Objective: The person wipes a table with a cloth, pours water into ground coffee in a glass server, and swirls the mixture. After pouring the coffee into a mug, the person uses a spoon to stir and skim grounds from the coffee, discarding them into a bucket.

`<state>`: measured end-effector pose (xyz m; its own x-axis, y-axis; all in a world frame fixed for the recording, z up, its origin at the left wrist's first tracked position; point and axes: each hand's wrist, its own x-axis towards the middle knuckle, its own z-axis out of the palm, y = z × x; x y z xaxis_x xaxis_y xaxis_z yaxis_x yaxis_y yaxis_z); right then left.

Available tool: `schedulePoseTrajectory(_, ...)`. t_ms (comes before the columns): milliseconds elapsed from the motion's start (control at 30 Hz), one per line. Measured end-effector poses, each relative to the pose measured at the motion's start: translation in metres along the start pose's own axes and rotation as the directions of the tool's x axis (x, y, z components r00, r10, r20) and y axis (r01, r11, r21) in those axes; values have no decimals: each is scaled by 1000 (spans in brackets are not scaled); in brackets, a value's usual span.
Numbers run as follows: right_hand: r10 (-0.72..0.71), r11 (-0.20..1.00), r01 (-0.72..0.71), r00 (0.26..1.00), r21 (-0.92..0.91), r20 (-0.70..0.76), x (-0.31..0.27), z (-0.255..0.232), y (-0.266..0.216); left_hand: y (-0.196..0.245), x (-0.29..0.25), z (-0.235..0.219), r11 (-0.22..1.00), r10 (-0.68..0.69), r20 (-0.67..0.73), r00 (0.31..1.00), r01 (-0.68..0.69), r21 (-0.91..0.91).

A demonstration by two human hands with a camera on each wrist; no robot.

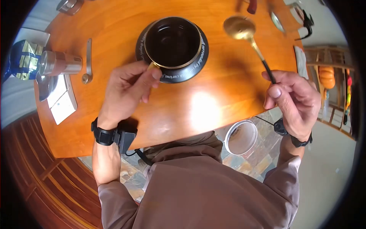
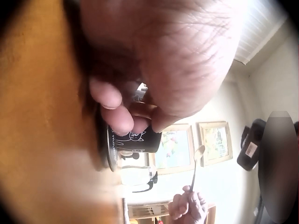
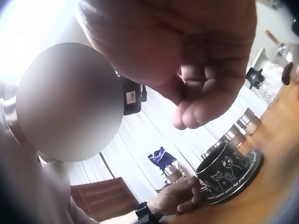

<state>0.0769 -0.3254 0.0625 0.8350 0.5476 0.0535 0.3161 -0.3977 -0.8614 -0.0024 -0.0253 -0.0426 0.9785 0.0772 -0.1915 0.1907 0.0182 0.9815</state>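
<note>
A black cup (image 1: 173, 45) with a gold rim and white cat drawings stands on a black saucer (image 1: 179, 75) with white lettering. My left hand (image 1: 127, 89) pinches the cup's gold handle (image 1: 153, 65) between thumb and fingers. To the right, my right hand (image 1: 293, 101) grips a spoon (image 1: 256, 45) by its black handle. The spoon's gold bowl points up and away from me, raised over the table, right of the cup. In the left wrist view, the spoon (image 2: 194, 168) is held up in the air. Dark liquid appears inside the cup.
On the left of the wooden table (image 1: 167, 114) lie a steel hand grinder (image 1: 63, 63), a crank handle (image 1: 89, 61), a blue bag (image 1: 28, 59) and a flat white device (image 1: 63, 103). A glass carafe (image 1: 297, 15) stands back right. A white bin (image 1: 241, 137) sits on the floor.
</note>
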Motion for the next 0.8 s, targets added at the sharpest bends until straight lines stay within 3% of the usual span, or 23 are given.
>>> schedulePoseTrajectory(33,4,1000,-4,1000,-3,17,10,0,-1,1,0,0,1000,-5,10,1000,5,27)
schedulePoseTrajectory(100,-146,967,167,982,-191,120,24,0,1,0,0,0,999,-43,7,999,42,14)
schedulePoseTrajectory(133,-235,938,266,959,-221,159,31,-1,5,-1,0,1,998,39,11,999,-39,42)
schedulePoseTrajectory(167,-224,941,258,960,-217,170,38,0,6,-3,1,1,990,120,16,993,-121,72)
schedulePoseTrajectory(233,-275,904,332,934,-270,227,48,4,4,-4,1,-1,976,158,26,987,-160,146)
schedulePoseTrajectory(267,-269,906,328,934,-266,235,52,5,3,-4,2,-1,951,212,41,977,-215,224)
schedulePoseTrajectory(433,-222,882,348,902,-319,369,65,8,1,-3,2,1,927,274,40,961,-275,256)
schedulePoseTrajectory(567,-210,887,341,899,-312,385,69,13,5,-3,4,-1,888,355,74,932,-361,284)
schedulePoseTrajectory(800,-164,894,326,877,-307,452,79,16,-1,-2,3,-1,868,354,85,931,-361,342)
